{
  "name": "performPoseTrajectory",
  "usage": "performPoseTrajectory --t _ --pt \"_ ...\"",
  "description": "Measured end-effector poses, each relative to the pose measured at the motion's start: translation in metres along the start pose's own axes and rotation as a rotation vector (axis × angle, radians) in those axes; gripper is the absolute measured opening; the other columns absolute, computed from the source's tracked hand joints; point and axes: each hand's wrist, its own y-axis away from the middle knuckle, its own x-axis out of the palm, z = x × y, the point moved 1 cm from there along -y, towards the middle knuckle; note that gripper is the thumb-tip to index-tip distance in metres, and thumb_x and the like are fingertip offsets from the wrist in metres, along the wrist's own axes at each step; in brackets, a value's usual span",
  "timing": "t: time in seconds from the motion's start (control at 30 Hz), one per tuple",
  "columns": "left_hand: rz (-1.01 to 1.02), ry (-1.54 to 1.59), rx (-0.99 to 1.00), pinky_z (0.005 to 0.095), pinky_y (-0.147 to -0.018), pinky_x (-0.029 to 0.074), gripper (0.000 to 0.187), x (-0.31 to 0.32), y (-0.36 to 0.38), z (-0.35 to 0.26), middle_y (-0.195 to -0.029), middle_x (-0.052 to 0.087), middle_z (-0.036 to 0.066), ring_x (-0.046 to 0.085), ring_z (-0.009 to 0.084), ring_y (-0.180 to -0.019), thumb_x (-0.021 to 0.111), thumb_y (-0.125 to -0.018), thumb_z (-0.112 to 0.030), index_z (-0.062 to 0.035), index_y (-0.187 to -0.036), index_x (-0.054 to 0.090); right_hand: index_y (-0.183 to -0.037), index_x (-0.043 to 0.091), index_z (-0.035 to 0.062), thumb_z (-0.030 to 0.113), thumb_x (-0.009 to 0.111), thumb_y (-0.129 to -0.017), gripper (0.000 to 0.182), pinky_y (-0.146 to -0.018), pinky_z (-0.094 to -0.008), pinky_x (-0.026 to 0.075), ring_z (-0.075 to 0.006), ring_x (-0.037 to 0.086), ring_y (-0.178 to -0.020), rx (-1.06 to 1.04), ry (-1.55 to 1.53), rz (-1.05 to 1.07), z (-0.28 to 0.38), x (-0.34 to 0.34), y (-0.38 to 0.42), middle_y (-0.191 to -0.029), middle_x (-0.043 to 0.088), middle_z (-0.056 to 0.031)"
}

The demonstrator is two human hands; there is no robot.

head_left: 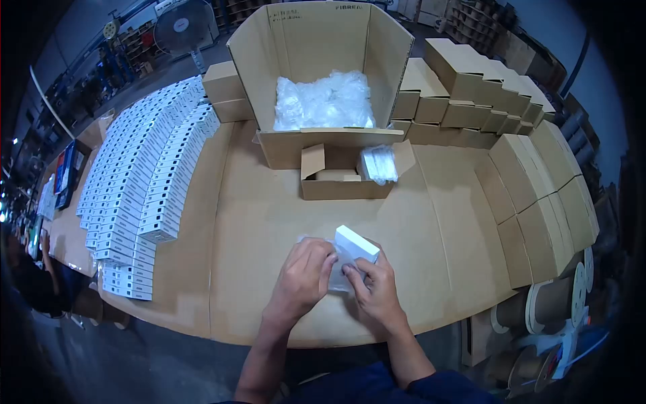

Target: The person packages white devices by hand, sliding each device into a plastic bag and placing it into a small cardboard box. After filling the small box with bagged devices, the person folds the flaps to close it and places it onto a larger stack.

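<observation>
My right hand (379, 289) is closed around a small white box (356, 244), its thumb pressed on the near face. The box is tilted, one narrow side turned up. A clear plastic bag (341, 281) hangs about the lower part of the box, between the hands. With fingers bent in a pinch, my left hand (301, 276) holds the bag's edge beside the box; part of the plastic shows behind its knuckles. How far the box sits inside the bag cannot be made out.
Ahead stands a large carton (323, 138) of clear plastic bags (323, 101). A small open carton (343, 190) before it holds several wrapped boxes (379, 165). White boxes (134, 182) are stacked left; brown cartons (531, 202) line the right. Another person (40, 269) is far left.
</observation>
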Motion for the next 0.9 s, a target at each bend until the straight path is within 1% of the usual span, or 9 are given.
performPoseTrajectory --t 0.13,0.23,0.27,0.37,0.57,0.67,0.77,0.8,0.9 --pt "0.122 0.132 -0.443 0.0406 -0.054 0.052 0.009 -0.008 -0.001 0.003 -0.067 0.063 0.015 0.068 0.0302 -0.058 0.056 -0.106 -0.01 -0.0011 -0.105 0.054 -0.093 0.073 -0.0049 0.01 0.073 -0.093 0.015 -0.093 -0.0421 0.052 -0.0409 0.065 -0.11 0.019 -0.02 0.161 -0.005 -0.009 0.003 -0.129 0.059 -0.0281" --pt "0.184 0.079 -0.439 0.0492 -0.058 0.051 0.01 -0.019 -0.016 0.016 -0.08 0.066 0.022 0.069 0.0392 -0.064 0.053 -0.107 -0.012 -0.0026 -0.105 0.055 -0.093 0.073 -0.0053 0.009 0.073 -0.094 0.015 -0.094 -0.0421 0.052 -0.0413 0.065 -0.11 0.058 0.008 0.207 -0.002 -0.016 0.006 -0.128 0.06 -0.0286" --pt "0.273 0.208 -0.676 0.0492 -0.058 0.05 0.015 -0.029 -0.023 0.011 -0.071 0.062 0.023 0.065 0.0433 -0.065 0.049 -0.109 -0.017 -0.0026 -0.106 0.054 -0.091 0.073 -0.0057 0.01 0.073 -0.093 0.016 -0.094 -0.0423 0.052 -0.0419 0.065 -0.109 0.01 0.006 0.18 -0.001 -0.017 0.006 -0.127 0.06 -0.0288" --pt "0.241 0.125 -0.387 0.0446 -0.059 0.052 0.017 -0.023 -0.01 0.039 -0.074 0.063 0.023 0.067 0.0413 -0.067 0.048 -0.11 -0.018 -0.0021 -0.106 0.054 -0.089 0.072 -0.0065 0.01 0.074 -0.093 0.017 -0.094 -0.0424 0.052 -0.0422 0.064 -0.11 -0.014 -0.012 0.146 -0.002 -0.015 0.007 -0.128 0.059 -0.0288" --pt "0.19 0.104 -0.575 0.0391 -0.067 0.054 0.024 -0.024 -0.01 0.026 -0.079 0.065 0.02 0.07 0.0293 -0.065 0.047 -0.111 -0.021 0.0 -0.102 0.054 -0.089 0.071 -0.0071 0.008 0.074 -0.092 0.016 -0.095 -0.0422 0.052 -0.0422 0.065 -0.11 0.009 0.011 0.153 -0.001 -0.015 0.007 -0.129 0.059 -0.0299" --pt "-0.1 0.441 -0.464 0.034 -0.077 0.052 0.032 -0.005 0.016 0.064 -0.081 0.064 0.009 0.066 0.0206 -0.083 0.053 -0.109 -0.035 -0.0029 -0.112 0.053 -0.091 0.072 -0.0068 0.008 0.075 -0.092 0.015 -0.095 -0.0417 0.052 -0.0413 0.065 -0.109 0.017 0.035 0.121 -0.005 -0.014 0.008 -0.129 0.059 -0.0302" --pt "-0.411 0.657 -0.254 0.0382 -0.09 0.052 0.049 0.007 0.028 0.078 -0.125 0.057 0.016 0.063 0.022 -0.112 0.067 -0.102 -0.038 -0.0041 -0.13 0.046 -0.087 0.072 -0.006 0.008 0.074 -0.092 0.015 -0.084 -0.0377 0.053 -0.0318 0.067 -0.099 0.036 0.006 -0.021 -0.008 -0.009 0.01 -0.122 0.063 -0.0234" --pt "-0.458 0.911 -0.327 0.0414 -0.103 0.047 0.081 0.011 0.036 0.076 -0.131 0.054 0.014 0.051 0.0256 -0.131 0.083 -0.09 -0.035 -0.0056 -0.145 0.032 -0.087 0.072 -0.0059 0.008 0.074 -0.092 0.015 -0.084 -0.0373 0.052 -0.0309 0.067 -0.1 0.041 -0.003 -0.035 -0.007 -0.008 0.011 -0.123 0.062 -0.0231" --pt "-0.109 1.108 -0.593 0.0402 -0.108 0.046 0.096 0.013 0.054 0.057 -0.133 0.053 0.014 0.052 0.0245 -0.129 0.093 -0.08 -0.023 -0.0039 -0.149 0.028 -0.088 0.072 -0.0054 0.008 0.075 -0.092 0.014 -0.083 -0.0358 0.052 -0.0292 0.066 -0.101 0.024 -0.026 -0.065 -0.008 -0.008 0.011 -0.124 0.062 -0.0223"
